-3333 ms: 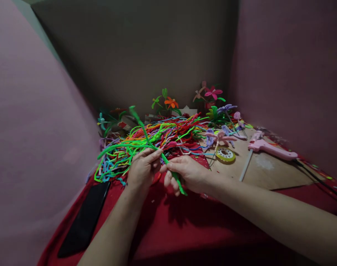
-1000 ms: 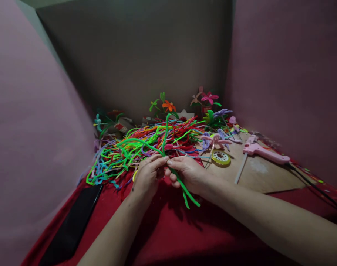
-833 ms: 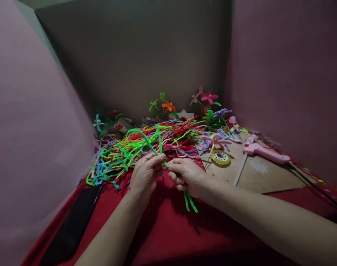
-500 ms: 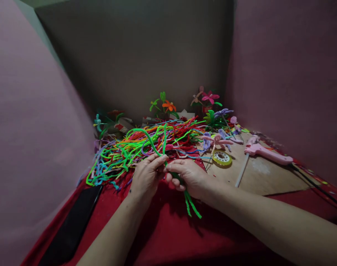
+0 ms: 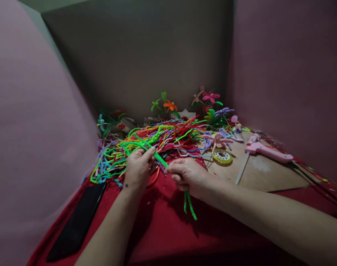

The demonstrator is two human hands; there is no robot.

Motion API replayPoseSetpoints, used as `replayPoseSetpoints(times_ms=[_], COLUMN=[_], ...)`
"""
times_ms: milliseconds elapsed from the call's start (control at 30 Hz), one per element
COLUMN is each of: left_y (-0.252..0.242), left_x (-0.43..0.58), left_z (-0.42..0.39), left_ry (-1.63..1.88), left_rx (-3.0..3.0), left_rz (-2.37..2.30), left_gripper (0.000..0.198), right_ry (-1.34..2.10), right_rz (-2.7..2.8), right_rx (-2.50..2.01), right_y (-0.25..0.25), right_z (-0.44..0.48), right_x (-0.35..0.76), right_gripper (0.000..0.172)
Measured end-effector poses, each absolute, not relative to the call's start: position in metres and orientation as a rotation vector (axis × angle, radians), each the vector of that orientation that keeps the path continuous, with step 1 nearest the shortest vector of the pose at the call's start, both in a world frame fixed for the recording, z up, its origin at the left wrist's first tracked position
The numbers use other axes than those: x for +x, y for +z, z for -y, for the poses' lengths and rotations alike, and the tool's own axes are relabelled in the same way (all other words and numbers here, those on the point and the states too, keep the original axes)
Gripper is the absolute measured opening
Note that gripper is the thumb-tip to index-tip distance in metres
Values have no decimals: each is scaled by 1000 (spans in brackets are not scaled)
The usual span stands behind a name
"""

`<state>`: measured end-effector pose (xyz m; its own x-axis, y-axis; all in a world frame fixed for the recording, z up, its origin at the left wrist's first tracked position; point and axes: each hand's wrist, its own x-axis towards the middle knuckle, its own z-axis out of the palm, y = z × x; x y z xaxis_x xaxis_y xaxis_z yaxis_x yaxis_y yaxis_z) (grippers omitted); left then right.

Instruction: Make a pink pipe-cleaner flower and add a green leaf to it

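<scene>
Green pipe cleaners (image 5: 161, 159) run between my two hands, above the front of a heap of many-coloured pipe cleaners (image 5: 174, 135). My left hand (image 5: 139, 164) pinches them between thumb and fingers on the heap side. My right hand (image 5: 187, 175) is closed round their other part, and the loose green ends hang below its fingers. Behind my left hand an orange handle-like loop (image 5: 155, 178) shows at the heap's edge; what it belongs to is mostly hidden.
At right, a pink glue gun (image 5: 268, 151) with a glue stick and a roll of yellow tape (image 5: 222, 156) lie on a brown board (image 5: 254, 177). A black phone-like slab (image 5: 76, 221) rests at left on the red cloth (image 5: 162, 236). Pipe-cleaner flowers (image 5: 171, 106) stand behind the heap.
My left hand has slid a little left, away from my right hand, along the green pipe cleaners. Their upper part, bent upward before, now lies straighter towards the left. The orange loop has come into sight.
</scene>
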<state>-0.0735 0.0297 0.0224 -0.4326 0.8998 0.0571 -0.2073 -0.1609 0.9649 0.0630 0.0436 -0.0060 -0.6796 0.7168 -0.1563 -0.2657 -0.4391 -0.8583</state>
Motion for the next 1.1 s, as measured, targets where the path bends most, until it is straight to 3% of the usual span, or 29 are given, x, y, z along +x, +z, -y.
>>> replayPoseSetpoints(times_ms=[233,433,600,767,1100], left_y=[25,22,19,17,18], left_x=[-74,-82,-72,-63,-59], left_z=[-29,-28,-21,-21,-16], left_ry=[1774,1625,1381,1394,1362], left_rx=[848,879,1291,1426,1411], left_rz=[-1225,-1228,-1242,-1290,-1360], left_gripper=[36,24,17,17,14], right_ry=[2063,2031,2062,2152,2147], right_rz=[1197,1151,1127,1154,1191], right_rx=[-594,-608,-598,-621,-617], right_y=[4,-2,-2,-1,-2], right_z=[-55,-58,-60,-63,-60], right_x=[68,73,78,84,84], right_gripper=[6,13,9,4,10])
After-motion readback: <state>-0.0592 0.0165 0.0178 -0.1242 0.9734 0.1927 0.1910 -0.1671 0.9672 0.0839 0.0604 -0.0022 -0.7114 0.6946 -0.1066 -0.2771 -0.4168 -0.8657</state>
